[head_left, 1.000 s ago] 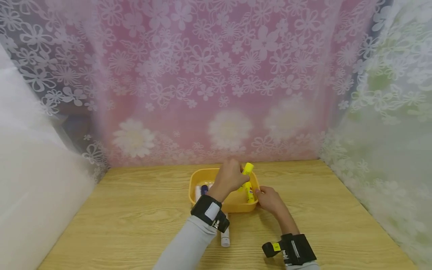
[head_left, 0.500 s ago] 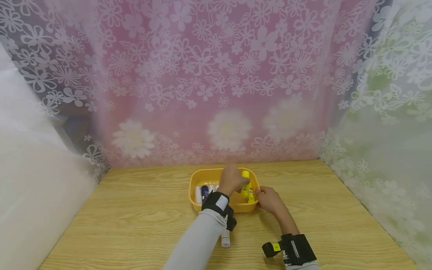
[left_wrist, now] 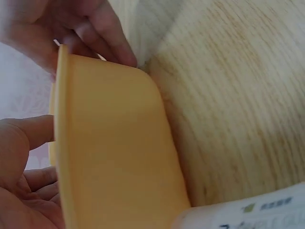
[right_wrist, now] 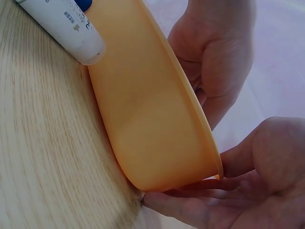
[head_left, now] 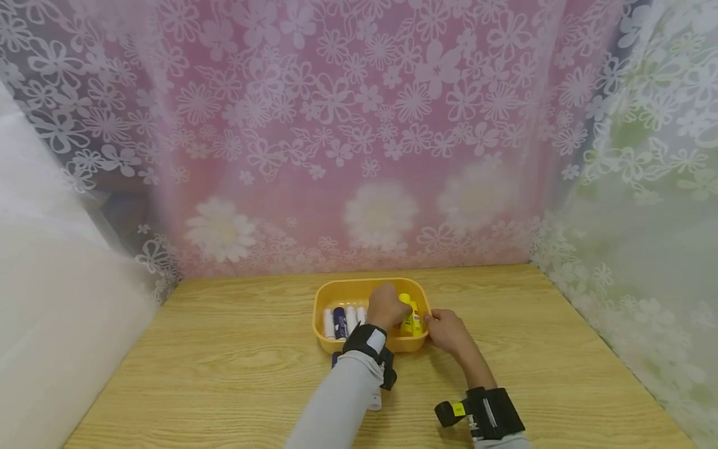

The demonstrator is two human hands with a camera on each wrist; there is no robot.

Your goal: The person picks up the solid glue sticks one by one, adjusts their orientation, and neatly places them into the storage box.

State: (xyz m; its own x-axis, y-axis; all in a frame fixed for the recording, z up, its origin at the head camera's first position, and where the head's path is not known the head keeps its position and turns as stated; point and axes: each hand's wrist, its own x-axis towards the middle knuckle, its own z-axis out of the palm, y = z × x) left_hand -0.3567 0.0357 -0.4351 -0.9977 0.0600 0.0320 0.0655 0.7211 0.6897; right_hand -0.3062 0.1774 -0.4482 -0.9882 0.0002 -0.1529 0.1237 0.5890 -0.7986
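A yellow-orange plastic basket (head_left: 343,287) stands on the table. My left hand (head_left: 386,307) reaches down into its right half, holding a yellow glue stick (head_left: 407,324) that stands beside another yellow glue stick (head_left: 416,321) by the right wall. From the left wrist, the left hand (left_wrist: 24,162) shows beyond the basket wall, its fingertips hidden. My right hand (head_left: 447,330) grips the basket's right end, thumb at the rim and fingers along the outside wall, as the right wrist view shows (right_wrist: 257,176).
In the basket's left half lie white tubes (head_left: 328,324) and a dark blue glue stick (head_left: 339,323) side by side. In front of the basket, a white glue tube (right_wrist: 69,28) lies on the table (head_left: 235,362), partly under the left forearm. Flowered curtains (head_left: 370,125) surround the table.
My left hand has lowered the yellow glue stick from above the rim into the basket, beside the other yellow one. The right hand has stayed on the basket's right end.
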